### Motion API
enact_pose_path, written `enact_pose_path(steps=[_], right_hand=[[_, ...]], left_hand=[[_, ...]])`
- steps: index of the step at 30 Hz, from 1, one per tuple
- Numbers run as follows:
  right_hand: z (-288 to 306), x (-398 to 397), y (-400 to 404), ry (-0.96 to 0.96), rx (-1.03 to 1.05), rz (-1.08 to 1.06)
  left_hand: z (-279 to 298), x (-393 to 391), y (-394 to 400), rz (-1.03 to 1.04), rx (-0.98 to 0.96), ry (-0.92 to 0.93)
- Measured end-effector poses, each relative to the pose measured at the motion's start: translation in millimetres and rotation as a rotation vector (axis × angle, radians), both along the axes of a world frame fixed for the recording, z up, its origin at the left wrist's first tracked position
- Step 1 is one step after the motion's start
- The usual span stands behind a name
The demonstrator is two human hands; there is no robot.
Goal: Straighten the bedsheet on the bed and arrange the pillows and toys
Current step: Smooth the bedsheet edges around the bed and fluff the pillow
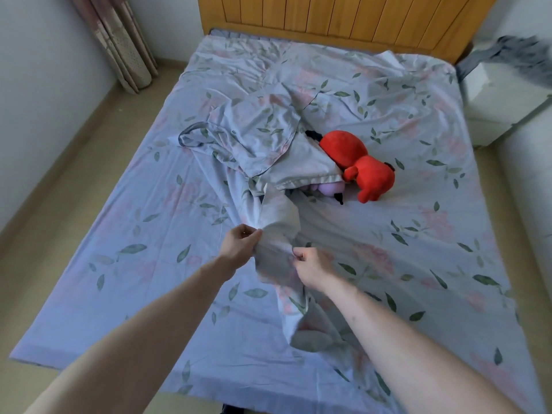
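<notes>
- Right now the left hand point(242, 243) and the right hand point(310, 265) each pinch a gathered fold of the bedsheet point(277, 249), fingers curled tight on the cloth, just beside each other near the bed's middle.
- Bunched fabric runs from that fold toward the far side, partly covering a red plush toy point(358, 162).
- A purple toy point(330, 188) peeks out beneath, touching the red one.
- Beyond stands the wooden headboard point(328, 16).

A wooden headboard point(343, 16), a folded curtain point(122, 46) at left, a white cabinet point(501, 103) at right.
</notes>
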State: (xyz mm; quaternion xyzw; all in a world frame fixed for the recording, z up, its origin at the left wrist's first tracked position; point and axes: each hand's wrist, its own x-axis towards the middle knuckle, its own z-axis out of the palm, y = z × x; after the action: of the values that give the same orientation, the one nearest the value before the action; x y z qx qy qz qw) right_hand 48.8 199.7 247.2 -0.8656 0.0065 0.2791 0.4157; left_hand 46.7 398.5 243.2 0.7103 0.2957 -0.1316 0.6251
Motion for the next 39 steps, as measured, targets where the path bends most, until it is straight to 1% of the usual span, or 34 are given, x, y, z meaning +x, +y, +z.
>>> enact_pose_path(steps=[1,4,6,9,11,13,16,19,21,23,25,27,28,29,31,32,33,36,39], right_hand=[[4,-5,1,-0.021,-0.005,0.005],[14,-30,20,0.045,-0.032,0.02],[23,-55,37,0.009,-0.021,0.054],[38,-93,68,-0.128,0.005,0.183],[45,-109,88,-0.213,-0.034,0.22],[47,-116,105,-0.314,-0.017,0.124],[63,-118,113,-0.408,0.023,0.023],[78,-123,110,-0.381,0.067,0.106],[89,-126,110,-0.351,0.129,0.208],[99,-132,111,-0.345,0.129,0.28],[105,-139,113,-0.372,0.116,0.324],[110,-145,117,-0.367,0.122,0.327],[111,-152,119,-0.355,0.139,0.312],[112,-157,121,-0.35,0.147,0.291],[113,-165,122,-0.341,0.128,0.278],[113,-168,122,-0.338,0.114,0.285],[111,-172,122,-0.327,0.1,0.293],[106,-176,122,-0.304,0.063,0.267],[97,-179,113,-0.327,0.011,0.208]], left_hand=[[9,-9,1,0.012,0.03,-0.04],[34,-45,11,0.041,0.091,-0.131],[51,-67,22,0.134,0.029,-0.183],[74,-93,36,0.281,-0.121,-0.219],[85,-104,39,0.311,-0.167,-0.225],[93,-116,44,0.291,-0.147,-0.248],[103,-129,59,0.252,-0.007,-0.3],[115,-146,84,0.226,0.049,-0.335],[123,-162,99,0.198,0.052,-0.356],[125,-180,109,0.162,0.041,-0.358],[118,-197,120,0.133,0.011,-0.329],[98,-209,132,0.093,-0.022,-0.283],[85,-216,138,0.046,0.027,-0.259],[72,-220,142,-0.045,0.158,-0.255],[52,-221,142,-0.302,0.522,-0.316],[45,-216,139,-0.418,0.655,-0.37],[43,-209,137,-0.504,0.741,-0.403],[52,-175,136,-0.636,0.853,-0.457],[70,-144,143,-0.699,0.848,-0.511]])
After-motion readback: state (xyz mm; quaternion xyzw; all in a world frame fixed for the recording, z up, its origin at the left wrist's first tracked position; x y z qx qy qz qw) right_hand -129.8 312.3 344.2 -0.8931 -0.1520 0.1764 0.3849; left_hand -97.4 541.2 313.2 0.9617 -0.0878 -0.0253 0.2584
